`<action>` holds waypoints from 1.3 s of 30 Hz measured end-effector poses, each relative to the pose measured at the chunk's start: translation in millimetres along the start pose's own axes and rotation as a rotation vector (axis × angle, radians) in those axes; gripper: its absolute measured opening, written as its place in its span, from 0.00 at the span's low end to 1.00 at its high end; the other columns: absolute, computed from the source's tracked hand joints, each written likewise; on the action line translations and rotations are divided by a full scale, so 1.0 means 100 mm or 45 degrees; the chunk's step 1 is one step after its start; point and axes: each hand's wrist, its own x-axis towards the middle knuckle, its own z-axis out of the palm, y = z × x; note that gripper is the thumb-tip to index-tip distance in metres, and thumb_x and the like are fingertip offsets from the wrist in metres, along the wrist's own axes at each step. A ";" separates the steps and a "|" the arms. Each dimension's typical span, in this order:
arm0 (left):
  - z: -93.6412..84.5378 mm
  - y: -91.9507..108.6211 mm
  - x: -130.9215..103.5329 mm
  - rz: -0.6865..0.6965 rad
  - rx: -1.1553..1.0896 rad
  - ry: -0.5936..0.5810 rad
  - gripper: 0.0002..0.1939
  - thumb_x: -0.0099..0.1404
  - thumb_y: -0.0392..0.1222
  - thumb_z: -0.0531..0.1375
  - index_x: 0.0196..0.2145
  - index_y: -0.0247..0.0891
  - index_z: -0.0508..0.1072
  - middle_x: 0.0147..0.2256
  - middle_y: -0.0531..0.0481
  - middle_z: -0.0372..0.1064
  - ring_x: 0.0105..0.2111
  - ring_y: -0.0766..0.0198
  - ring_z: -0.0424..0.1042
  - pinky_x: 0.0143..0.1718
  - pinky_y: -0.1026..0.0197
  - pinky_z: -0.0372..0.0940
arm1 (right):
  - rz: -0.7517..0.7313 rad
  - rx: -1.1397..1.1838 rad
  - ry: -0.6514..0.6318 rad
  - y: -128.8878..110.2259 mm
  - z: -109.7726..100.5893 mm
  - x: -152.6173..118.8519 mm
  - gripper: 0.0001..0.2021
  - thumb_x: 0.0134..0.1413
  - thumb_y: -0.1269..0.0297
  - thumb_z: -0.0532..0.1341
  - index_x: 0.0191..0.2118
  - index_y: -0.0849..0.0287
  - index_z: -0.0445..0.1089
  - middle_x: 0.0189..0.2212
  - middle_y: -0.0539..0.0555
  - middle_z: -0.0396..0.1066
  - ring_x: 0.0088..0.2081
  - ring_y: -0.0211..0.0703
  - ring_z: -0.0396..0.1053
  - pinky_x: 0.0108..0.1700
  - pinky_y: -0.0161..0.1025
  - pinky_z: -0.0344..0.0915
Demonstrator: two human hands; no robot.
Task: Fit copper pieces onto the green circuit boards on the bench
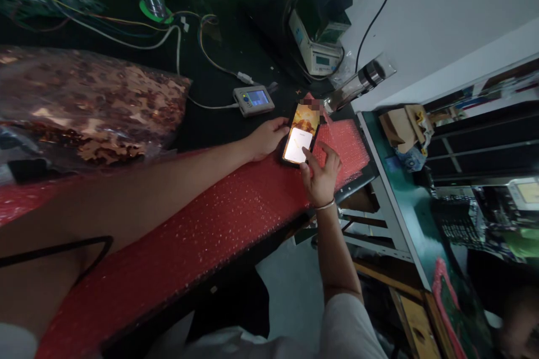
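Note:
A lit smartphone [302,130] is tilted beside the red bubble wrap [252,202], with a white panel on the lower part of its screen. My left hand [269,137] grips the phone's left edge; the fingers under it are hidden. Over the lower right of the phone is my right hand [322,176], its index fingertip on the white panel. Its thumb lies by the phone's bottom edge, and the other fingers are apart, holding nothing. A small grey handheld device [253,100] with a lit screen lies just beyond my left hand, cabled on its left side.
A plastic bag of copper-coloured pieces [92,104] lies at left. Behind it stands a green solder spool [155,3] among loose cables. A soldering station [315,53] and a clear bottle [357,84] stand at the back right. Another green bench [396,174] is farther right.

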 end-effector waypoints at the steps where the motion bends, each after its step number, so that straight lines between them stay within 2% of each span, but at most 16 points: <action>1: 0.01 0.01 0.00 -0.015 -0.007 0.011 0.10 0.65 0.30 0.55 0.43 0.35 0.72 0.43 0.44 0.74 0.46 0.59 0.73 0.54 0.50 0.64 | 0.018 0.007 0.018 0.02 -0.01 -0.02 0.17 0.65 0.57 0.55 0.56 0.49 0.71 0.58 0.61 0.57 0.57 0.58 0.57 0.54 0.58 0.57; 6: 0.02 0.03 -0.02 -0.032 -0.022 0.038 0.11 0.64 0.29 0.55 0.43 0.35 0.72 0.45 0.44 0.74 0.48 0.57 0.72 0.55 0.49 0.64 | -0.019 0.018 0.014 -0.05 0.00 -0.06 0.15 0.65 0.57 0.54 0.52 0.50 0.73 0.56 0.60 0.59 0.56 0.56 0.57 0.54 0.57 0.58; 10: 0.00 0.01 -0.01 -0.009 -0.017 0.029 0.10 0.65 0.29 0.54 0.42 0.35 0.72 0.43 0.44 0.74 0.50 0.57 0.71 0.57 0.49 0.63 | -0.073 0.031 -0.109 -0.22 0.04 0.01 0.17 0.63 0.54 0.58 0.55 0.46 0.70 0.59 0.59 0.56 0.58 0.57 0.56 0.55 0.58 0.58; 12: -0.01 0.00 -0.01 -0.001 -0.034 0.020 0.10 0.65 0.29 0.54 0.42 0.35 0.72 0.43 0.45 0.74 0.50 0.57 0.71 0.57 0.50 0.63 | -0.051 0.133 -0.099 -0.23 0.05 0.07 0.19 0.63 0.53 0.58 0.57 0.47 0.68 0.59 0.60 0.56 0.59 0.57 0.56 0.56 0.58 0.58; 14: 0.00 0.00 0.00 -0.001 -0.069 0.003 0.10 0.65 0.28 0.54 0.42 0.35 0.72 0.43 0.45 0.74 0.50 0.58 0.71 0.57 0.51 0.62 | 0.109 0.297 0.009 -0.15 0.05 0.14 0.20 0.64 0.51 0.55 0.58 0.52 0.66 0.56 0.63 0.59 0.57 0.54 0.59 0.55 0.55 0.62; 16: 0.01 0.01 -0.01 -0.032 -0.106 -0.009 0.10 0.65 0.29 0.54 0.43 0.35 0.71 0.42 0.45 0.74 0.48 0.59 0.72 0.56 0.50 0.63 | 0.367 0.482 0.093 -0.02 0.07 0.22 0.21 0.66 0.49 0.52 0.55 0.58 0.66 0.49 0.63 0.65 0.49 0.50 0.66 0.48 0.49 0.66; 19: 0.02 0.05 -0.04 -0.078 -0.131 -0.007 0.10 0.65 0.29 0.55 0.43 0.35 0.71 0.41 0.46 0.73 0.43 0.60 0.73 0.53 0.51 0.65 | 0.663 0.802 -0.009 0.15 0.12 0.32 0.24 0.65 0.43 0.49 0.47 0.59 0.67 0.36 0.56 0.69 0.34 0.42 0.68 0.36 0.42 0.67; 21: 0.02 0.06 -0.05 -0.081 -0.141 -0.008 0.10 0.65 0.29 0.56 0.43 0.35 0.71 0.40 0.47 0.73 0.41 0.61 0.73 0.52 0.52 0.65 | 0.721 0.984 -0.088 0.19 0.18 0.33 0.24 0.64 0.41 0.48 0.44 0.58 0.68 0.34 0.54 0.70 0.33 0.41 0.68 0.36 0.40 0.67; 25: 0.00 0.05 -0.05 -0.072 -0.182 -0.050 0.08 0.65 0.29 0.56 0.42 0.35 0.71 0.38 0.48 0.72 0.42 0.62 0.72 0.53 0.51 0.64 | 0.724 1.120 -0.002 0.18 0.34 0.28 0.23 0.62 0.43 0.50 0.44 0.57 0.71 0.42 0.56 0.73 0.43 0.43 0.70 0.46 0.43 0.68; 28: -0.01 0.03 -0.04 -0.056 -0.192 -0.087 0.07 0.64 0.31 0.59 0.41 0.35 0.70 0.39 0.47 0.72 0.43 0.61 0.72 0.53 0.51 0.64 | 0.707 1.206 0.047 0.19 0.43 0.23 0.22 0.61 0.47 0.51 0.47 0.58 0.71 0.45 0.57 0.73 0.47 0.45 0.70 0.50 0.46 0.67; 33: -0.02 0.02 -0.04 -0.051 -0.182 -0.098 0.07 0.65 0.31 0.58 0.42 0.35 0.70 0.39 0.47 0.72 0.43 0.61 0.72 0.53 0.50 0.64 | 0.501 1.352 -0.100 0.27 0.46 0.17 0.24 0.56 0.53 0.56 0.57 0.55 0.63 0.49 0.57 0.71 0.48 0.48 0.70 0.51 0.49 0.68; 39: -0.01 0.01 -0.04 -0.030 -0.187 -0.093 0.08 0.65 0.29 0.56 0.41 0.35 0.70 0.37 0.47 0.71 0.42 0.60 0.73 0.52 0.51 0.65 | 0.292 1.202 -0.200 0.30 0.45 0.15 0.29 0.57 0.52 0.56 0.62 0.53 0.54 0.50 0.59 0.69 0.49 0.48 0.69 0.50 0.50 0.69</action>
